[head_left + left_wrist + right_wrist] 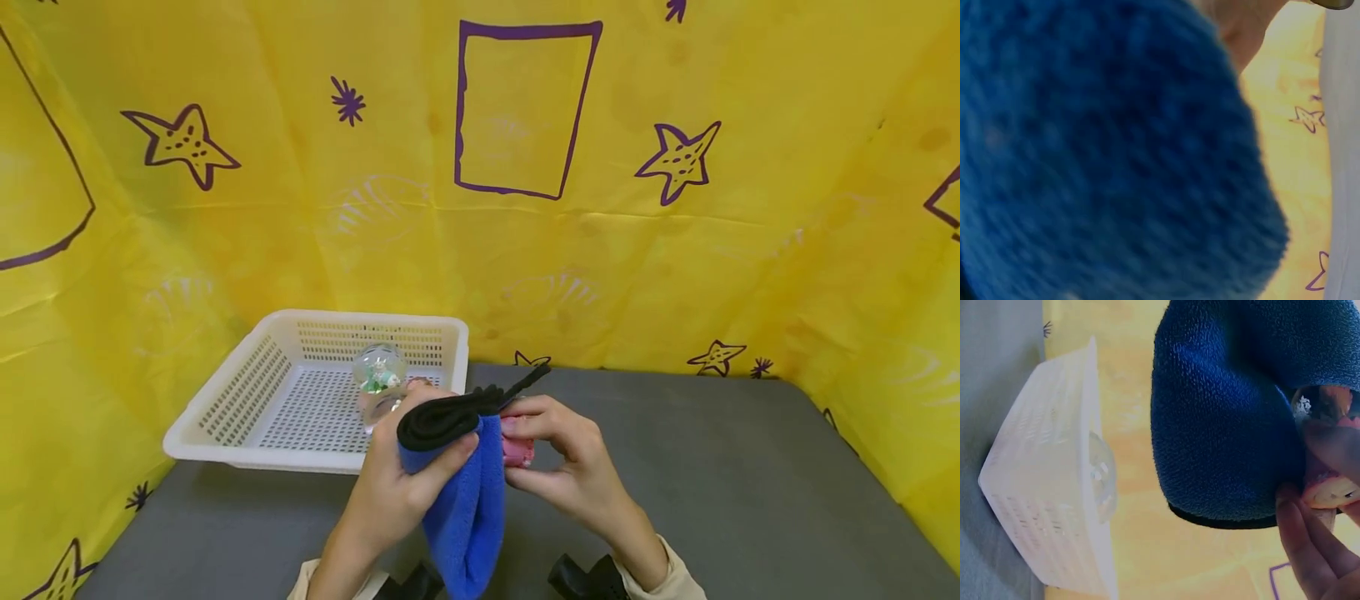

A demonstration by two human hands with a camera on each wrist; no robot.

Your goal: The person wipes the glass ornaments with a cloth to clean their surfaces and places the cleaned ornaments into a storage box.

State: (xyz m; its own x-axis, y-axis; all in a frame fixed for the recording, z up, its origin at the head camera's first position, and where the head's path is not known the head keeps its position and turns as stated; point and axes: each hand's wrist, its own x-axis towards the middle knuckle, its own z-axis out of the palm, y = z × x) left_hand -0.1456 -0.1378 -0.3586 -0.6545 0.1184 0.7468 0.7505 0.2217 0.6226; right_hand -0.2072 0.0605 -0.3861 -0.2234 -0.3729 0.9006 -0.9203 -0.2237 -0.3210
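Observation:
My left hand [399, 479] grips a bunched blue fleecy cloth [468, 508] with a thick black edge, thumb across its near side. The cloth hangs below the fingers and fills most of the left wrist view. To its right, my right hand [576, 462] pinches a small snow globe with a pink base [518, 443] between thumb and fingers. In the right wrist view, its clear dome [1305, 403] lies against the blue cloth [1222, 437]. Fingers and cloth hide much of this globe.
A white perforated plastic basket [217, 454] stands on the grey table [712, 483], left of and behind the hands. Inside it is a snow globe [379, 369] with green and white contents, partly hidden by the left hand. A yellow patterned cloth backdrop [420, 250] encloses the table's back and sides.

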